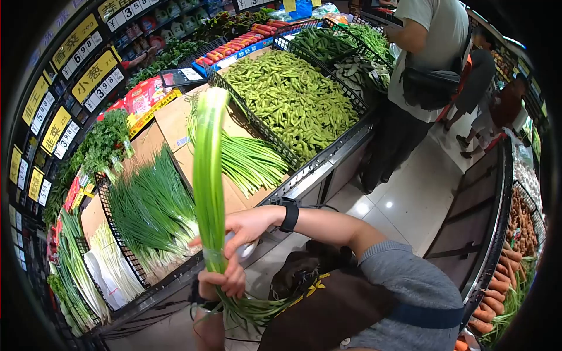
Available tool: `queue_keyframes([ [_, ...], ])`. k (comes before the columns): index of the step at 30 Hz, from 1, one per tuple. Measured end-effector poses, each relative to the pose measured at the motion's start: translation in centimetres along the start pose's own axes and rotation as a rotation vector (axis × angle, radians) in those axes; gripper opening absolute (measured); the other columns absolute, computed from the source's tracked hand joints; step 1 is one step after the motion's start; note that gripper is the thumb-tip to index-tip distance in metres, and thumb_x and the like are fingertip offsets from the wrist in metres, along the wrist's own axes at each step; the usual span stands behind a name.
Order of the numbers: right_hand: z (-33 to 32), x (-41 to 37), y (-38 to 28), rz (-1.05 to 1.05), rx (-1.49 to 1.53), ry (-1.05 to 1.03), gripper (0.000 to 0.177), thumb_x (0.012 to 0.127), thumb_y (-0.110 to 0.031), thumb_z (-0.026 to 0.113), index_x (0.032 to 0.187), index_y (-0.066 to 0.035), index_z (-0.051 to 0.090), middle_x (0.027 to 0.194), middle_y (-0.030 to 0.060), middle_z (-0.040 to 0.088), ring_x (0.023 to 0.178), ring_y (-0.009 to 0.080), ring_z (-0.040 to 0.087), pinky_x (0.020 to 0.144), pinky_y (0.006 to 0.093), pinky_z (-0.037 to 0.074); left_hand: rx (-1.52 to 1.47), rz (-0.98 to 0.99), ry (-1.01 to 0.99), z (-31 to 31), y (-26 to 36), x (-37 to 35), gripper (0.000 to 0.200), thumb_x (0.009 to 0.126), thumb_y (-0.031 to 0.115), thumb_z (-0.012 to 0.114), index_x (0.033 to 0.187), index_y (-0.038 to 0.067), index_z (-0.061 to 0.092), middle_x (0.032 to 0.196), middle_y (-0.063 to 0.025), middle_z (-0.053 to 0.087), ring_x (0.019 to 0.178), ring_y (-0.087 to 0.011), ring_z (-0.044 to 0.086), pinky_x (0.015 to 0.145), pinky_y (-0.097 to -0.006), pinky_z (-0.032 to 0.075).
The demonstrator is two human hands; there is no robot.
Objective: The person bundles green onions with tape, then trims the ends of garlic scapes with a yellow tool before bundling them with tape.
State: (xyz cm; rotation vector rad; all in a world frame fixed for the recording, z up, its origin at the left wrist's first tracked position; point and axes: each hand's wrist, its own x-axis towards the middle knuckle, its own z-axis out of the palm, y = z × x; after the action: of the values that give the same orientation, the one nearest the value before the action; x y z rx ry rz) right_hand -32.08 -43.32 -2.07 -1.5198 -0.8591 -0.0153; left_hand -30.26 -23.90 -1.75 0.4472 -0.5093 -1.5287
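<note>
A bunch of garlic scapes (211, 169) stands upright in front of me, pale thick ends up and thin dark green ends hanging below. My left hand (223, 282) is closed around its lower part. Just above, my right hand (243, 229) has its fingers curled against the stalks. Under the right palm shows a white, rounded roll (248, 250), seemingly tape, partly hidden by the fingers. A shiny clear strip (212, 257) wraps the bunch between the hands. More loose scapes (252, 164) lie on cardboard behind it.
Edamame pods (293, 99) fill a black crate at the back. Chives (153, 205) and yellow-white chives (108, 263) lie to the left under price signs (93, 76). A person (427, 64) with a black bag stands in the aisle (404, 205). Carrots (494, 295) lie at right.
</note>
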Motion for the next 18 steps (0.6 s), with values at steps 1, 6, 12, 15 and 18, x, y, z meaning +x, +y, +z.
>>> queue_keyframes([
  [1, -0.1, -0.2, 0.0, 0.03, 0.112, -0.096, 0.036, 0.084, -0.019, 0.061, 0.112, 0.001, 0.054, 0.118, 0.0118, 0.054, 0.108, 0.0179, 0.049, 0.093, 0.0317, 0.037, -0.046, -0.008, -0.054, -0.8, -0.7, 0.3, 0.026, 0.072, 0.025, 0.062, 0.076, 0.005, 0.045, 0.057, -0.0049, 0.047, 0.049, -0.0181, 0.048, 0.054, -0.0318, 0.046],
  [6, -0.7, -2.6, 2.5, 0.38, 0.217, 0.097, 0.026, 0.083, -0.02, 0.064, 0.099, 0.001, 0.062, 0.091, 0.0029, 0.064, 0.082, 0.0127, 0.059, 0.072, 0.03, 0.047, 0.72, -0.049, 0.625, -2.8, 1.3, -0.1, 0.039, 0.079, 0.025, 0.065, 0.103, -0.003, 0.052, 0.093, -0.0095, 0.061, 0.078, -0.0128, 0.059, 0.07, -0.0272, 0.049],
  [12, 0.0, -1.1, 2.5, 0.338, -0.592, 0.502, 0.037, 0.075, -0.039, 0.068, 0.078, -0.002, 0.066, 0.07, 0.0093, 0.059, 0.064, 0.0234, 0.059, 0.059, 0.0324, 0.044, 1.04, 0.183, 0.971, -4.6, -0.9, 3.8, 0.027, 0.074, 0.01, 0.072, 0.089, 0.0, 0.053, 0.075, -0.0029, 0.057, 0.059, -0.0094, 0.055, 0.052, -0.0238, 0.045],
  [15, -1.5, -1.4, 0.3, 0.348, -0.556, 0.12, 0.028, 0.079, -0.029, 0.066, 0.085, -0.002, 0.063, 0.083, 0.0101, 0.06, 0.076, 0.0236, 0.059, 0.068, 0.0325, 0.045, 0.631, 0.202, 0.766, -3.3, -1.1, 2.0, 0.014, 0.077, 0.002, 0.062, 0.08, 0.004, 0.049, 0.062, 0.0001, 0.048, 0.049, -0.0102, 0.049, 0.045, -0.0235, 0.04],
  [18, -1.3, -1.9, 0.3, 0.252, -0.017, -0.023, 0.023, 0.084, -0.018, 0.062, 0.097, 0.0, 0.06, 0.094, 0.008, 0.061, 0.089, 0.0156, 0.057, 0.077, 0.029, 0.044, 0.407, 0.092, 0.506, -0.4, 0.3, -1.0, 0.017, 0.074, 0.007, 0.063, 0.078, 0.004, 0.046, 0.058, -0.0008, 0.045, 0.047, -0.0105, 0.046, 0.05, -0.0256, 0.04],
])
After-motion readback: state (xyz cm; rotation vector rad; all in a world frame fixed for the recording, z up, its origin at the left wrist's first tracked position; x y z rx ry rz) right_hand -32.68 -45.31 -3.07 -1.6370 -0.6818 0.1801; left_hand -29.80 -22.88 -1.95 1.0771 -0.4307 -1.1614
